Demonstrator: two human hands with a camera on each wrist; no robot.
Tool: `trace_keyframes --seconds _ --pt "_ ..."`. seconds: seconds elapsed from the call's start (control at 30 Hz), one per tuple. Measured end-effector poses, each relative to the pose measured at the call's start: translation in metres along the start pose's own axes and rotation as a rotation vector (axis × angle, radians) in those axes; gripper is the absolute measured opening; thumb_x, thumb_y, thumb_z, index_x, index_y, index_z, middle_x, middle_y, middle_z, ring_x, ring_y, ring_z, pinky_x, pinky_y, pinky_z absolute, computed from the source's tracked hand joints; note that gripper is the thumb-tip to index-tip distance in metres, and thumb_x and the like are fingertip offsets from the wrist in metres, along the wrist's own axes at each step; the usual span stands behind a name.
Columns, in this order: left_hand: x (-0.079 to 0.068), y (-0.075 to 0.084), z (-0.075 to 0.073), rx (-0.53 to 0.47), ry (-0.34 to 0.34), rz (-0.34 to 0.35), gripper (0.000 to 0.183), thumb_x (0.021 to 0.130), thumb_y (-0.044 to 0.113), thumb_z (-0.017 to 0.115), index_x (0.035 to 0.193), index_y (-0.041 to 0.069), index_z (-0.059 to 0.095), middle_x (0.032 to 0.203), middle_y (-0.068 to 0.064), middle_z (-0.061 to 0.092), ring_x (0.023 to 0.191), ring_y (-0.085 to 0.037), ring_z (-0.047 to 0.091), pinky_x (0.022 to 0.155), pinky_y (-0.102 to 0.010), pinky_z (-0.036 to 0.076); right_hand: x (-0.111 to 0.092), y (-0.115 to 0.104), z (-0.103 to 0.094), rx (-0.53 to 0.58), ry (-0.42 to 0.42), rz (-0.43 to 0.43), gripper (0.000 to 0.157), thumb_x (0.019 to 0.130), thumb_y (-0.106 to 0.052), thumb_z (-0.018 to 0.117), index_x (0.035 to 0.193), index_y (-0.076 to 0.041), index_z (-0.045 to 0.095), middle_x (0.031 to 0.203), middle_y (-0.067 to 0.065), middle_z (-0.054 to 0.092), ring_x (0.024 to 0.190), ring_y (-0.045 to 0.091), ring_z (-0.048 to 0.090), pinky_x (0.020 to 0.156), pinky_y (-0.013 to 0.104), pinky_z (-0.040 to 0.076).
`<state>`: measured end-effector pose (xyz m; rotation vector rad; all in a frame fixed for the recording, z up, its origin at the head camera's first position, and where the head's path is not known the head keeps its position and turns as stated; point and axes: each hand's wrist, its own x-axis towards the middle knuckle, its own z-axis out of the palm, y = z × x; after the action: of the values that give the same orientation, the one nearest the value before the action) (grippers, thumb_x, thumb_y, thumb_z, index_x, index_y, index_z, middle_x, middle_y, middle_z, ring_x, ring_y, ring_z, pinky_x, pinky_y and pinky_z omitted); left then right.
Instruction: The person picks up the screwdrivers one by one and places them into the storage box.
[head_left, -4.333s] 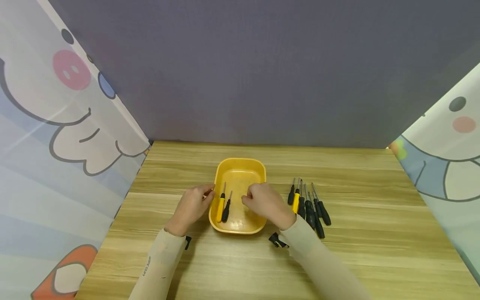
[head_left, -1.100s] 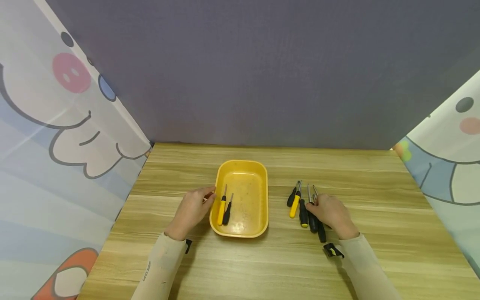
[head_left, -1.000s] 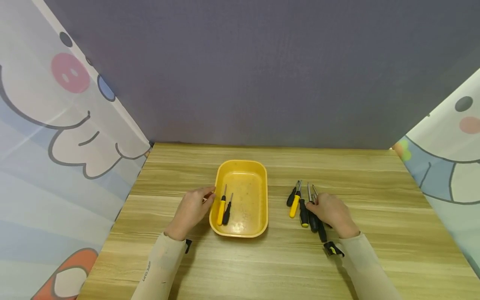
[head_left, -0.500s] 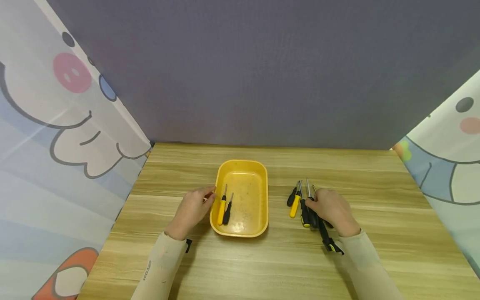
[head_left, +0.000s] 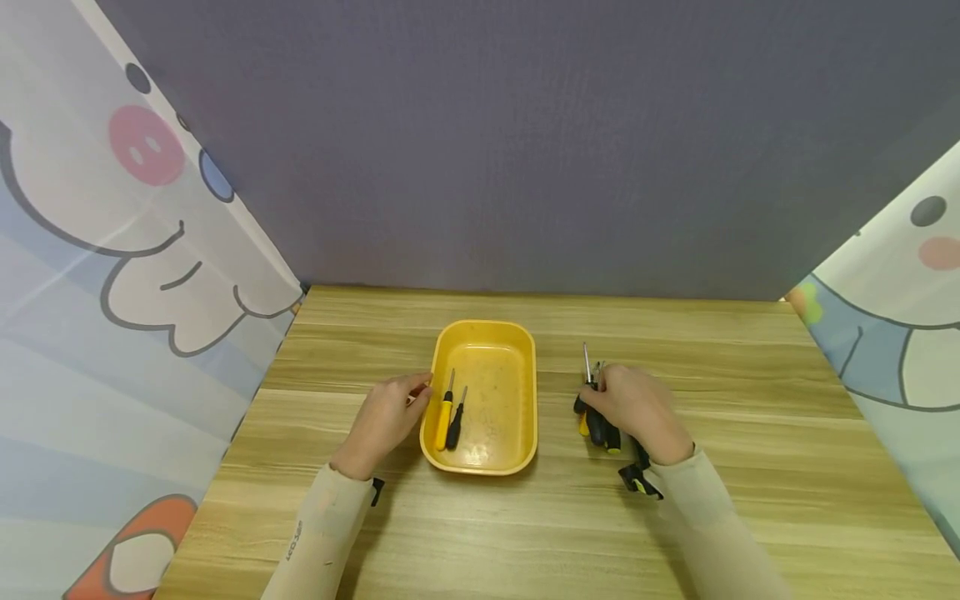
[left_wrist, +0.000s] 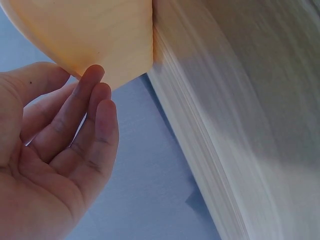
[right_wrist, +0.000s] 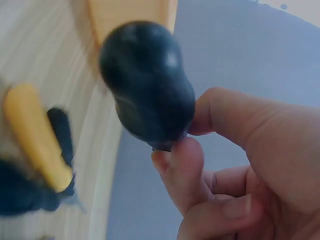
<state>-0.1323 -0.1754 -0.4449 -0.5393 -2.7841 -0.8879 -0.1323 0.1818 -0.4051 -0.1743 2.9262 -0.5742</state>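
My left hand (head_left: 384, 423) is at the left rim of the yellow tray (head_left: 486, 472); in the left wrist view thumb and fingertips pinch the tray's edge. Inside lie a yellow-handled screwdriver (head_left: 443, 423) and a small black screwdriver (head_left: 454, 429), side by side. My right hand (head_left: 636, 410) pinches a black-handled screwdriver (right_wrist: 145, 85) near the top of its handle, blade pointing away from me. It is lifted above the pile on the table. Beneath it show a yellow-handled screwdriver (right_wrist: 37, 137) and a black-and-yellow handle (head_left: 612, 439); my right hand and wrist hide other screwdrivers.
The wooden table (head_left: 495, 542) meets a grey panel (head_left: 525, 167) at the back. Cartoon-printed sheets (head_left: 142, 333) stand at both sides. A black strap (head_left: 639, 481) shows at the right wrist.
My right hand was over the tray, then reached right to the pile and took hold of the black-handled screwdriver. It has since moved left with it. The left hand stays at the tray.
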Motion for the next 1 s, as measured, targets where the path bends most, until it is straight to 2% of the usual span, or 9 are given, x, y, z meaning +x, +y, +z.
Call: trace_keyframes --seconds 0.27,0.5,0.77,1.0 --pt "0.000 -0.001 0.000 -0.003 0.003 0.007 0.025 0.094 0.004 0.070 0.118 -0.002 0.071 0.102 -0.012 0.073 0.085 -0.020 0.070 0.070 -0.033 0.060 0.006 -0.029 -0.001 0.033 0.011 -0.037 0.044 0.093 -0.033 0.063 0.056 -0.017 0.045 0.047 -0.008 0.033 0.039 0.009 0.030 0.038 0.022 0.021" --pt "-0.001 -0.001 0.000 -0.002 0.010 0.003 0.026 0.093 0.003 0.071 0.118 -0.003 0.071 0.101 -0.013 0.073 0.085 -0.020 0.070 0.071 -0.034 0.060 0.014 -0.058 0.003 0.043 0.039 -0.133 0.046 0.091 -0.033 0.063 0.053 -0.019 0.041 0.045 -0.011 0.026 0.039 0.007 0.024 0.040 0.022 0.016" --pt "-0.001 -0.002 0.002 -0.015 0.014 0.008 0.025 0.093 0.002 0.071 0.117 -0.003 0.071 0.103 -0.014 0.073 0.086 -0.021 0.071 0.071 -0.033 0.060 0.024 -0.085 0.024 0.096 0.014 -0.157 0.047 0.089 -0.031 0.064 0.051 -0.018 0.041 0.044 -0.012 0.024 0.041 0.006 0.020 0.039 0.022 0.015" --pt "-0.001 -0.001 0.001 -0.016 0.016 0.011 0.025 0.093 0.003 0.070 0.117 -0.003 0.071 0.102 -0.013 0.073 0.085 -0.021 0.071 0.070 -0.033 0.060 0.028 -0.104 0.046 0.081 -0.052 -0.199 0.045 0.089 -0.029 0.065 0.051 -0.017 0.043 0.044 -0.011 0.027 0.037 0.005 0.026 0.036 0.021 0.021"
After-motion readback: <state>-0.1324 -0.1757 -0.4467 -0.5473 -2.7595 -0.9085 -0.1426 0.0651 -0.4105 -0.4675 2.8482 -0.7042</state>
